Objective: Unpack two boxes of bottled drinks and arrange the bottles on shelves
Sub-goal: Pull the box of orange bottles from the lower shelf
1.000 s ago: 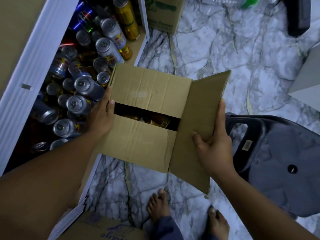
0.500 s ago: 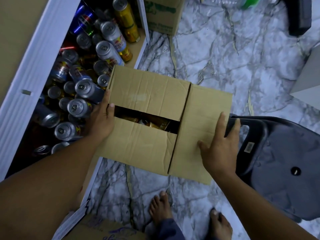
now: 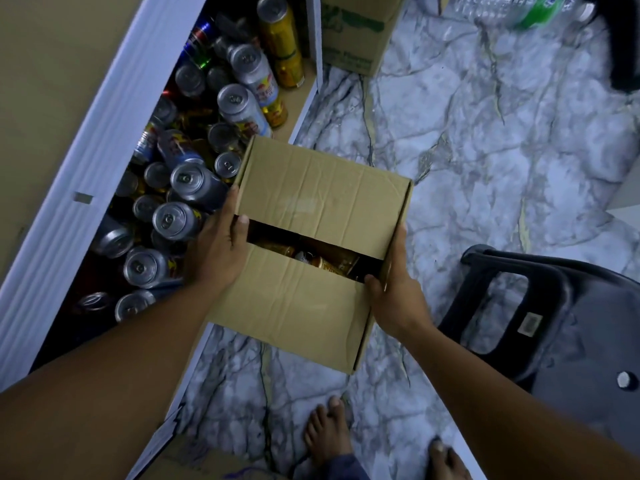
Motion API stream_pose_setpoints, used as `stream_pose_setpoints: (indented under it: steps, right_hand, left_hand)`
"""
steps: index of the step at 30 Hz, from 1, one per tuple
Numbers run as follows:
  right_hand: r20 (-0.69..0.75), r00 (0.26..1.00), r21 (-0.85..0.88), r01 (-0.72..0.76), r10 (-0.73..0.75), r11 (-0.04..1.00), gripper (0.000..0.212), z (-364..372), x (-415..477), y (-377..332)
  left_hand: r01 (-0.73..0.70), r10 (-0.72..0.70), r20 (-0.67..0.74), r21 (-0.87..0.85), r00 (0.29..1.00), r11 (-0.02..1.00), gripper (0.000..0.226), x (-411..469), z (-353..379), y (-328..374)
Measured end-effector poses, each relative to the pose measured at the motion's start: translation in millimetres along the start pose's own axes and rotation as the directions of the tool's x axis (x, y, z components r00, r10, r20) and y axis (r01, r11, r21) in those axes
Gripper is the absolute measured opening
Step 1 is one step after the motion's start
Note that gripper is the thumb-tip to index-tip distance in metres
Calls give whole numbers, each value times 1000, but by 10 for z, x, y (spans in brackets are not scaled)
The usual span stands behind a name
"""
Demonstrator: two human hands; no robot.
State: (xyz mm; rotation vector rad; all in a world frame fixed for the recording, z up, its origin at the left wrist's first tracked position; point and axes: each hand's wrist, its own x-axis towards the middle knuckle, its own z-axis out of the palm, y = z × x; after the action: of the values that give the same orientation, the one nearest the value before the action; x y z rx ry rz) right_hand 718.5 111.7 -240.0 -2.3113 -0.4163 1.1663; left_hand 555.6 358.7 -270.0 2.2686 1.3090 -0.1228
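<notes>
Evidently the unpacking of this box had barely begun. The cardboard box (image 3: 311, 188) sat between the person's two hands, partly over the front edge of the shelf (image 3: 86, 161) and partly over the marble-patterned floor (image 3: 485, 133). Whether it rested on the shelf board or hung in the air could not be told. Its two top flaps were folded nearly flat, leaving a dark slot between them. Through that slot a few gold-labelled drinks (image 3: 322, 261) showed, packed inside and not yet taken out. The shelf beside it already held a crowd of cans (image 3: 176, 220), silver-topped and yellow ones, so some stocking looked done. A second carton with green print (image 3: 353, 32) stood farther back, closed as far as could be seen, and clear plastic bottles (image 3: 502, 8) lay on the floor beyond. By that reckoning most of the work seemed to lie ahead.

The left hand (image 3: 218, 251) held the box's left side, fingers fairly straight along the wall and thumb hooked over the top at the slot's end. The right hand (image 3: 398, 299) gripped the right side likewise, thumb on top by the slot, fingers down the folded side flap. A dark plastic stool (image 3: 554, 323) stood just to the right.
</notes>
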Motion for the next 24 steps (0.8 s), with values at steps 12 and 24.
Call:
stream_pose_setpoints:
  steps: [12, 24]
  right_hand:
    - [16, 1000, 3, -23, 23, 1000, 96, 141, -57, 8]
    - [216, 976, -208, 49, -3, 977, 106, -338, -20, 66]
  left_hand:
    - [-18, 17, 26, 23, 1000, 1000, 58, 32, -40, -25]
    - [440, -453, -156, -111, 878, 891, 88, -1043, 258, 151]
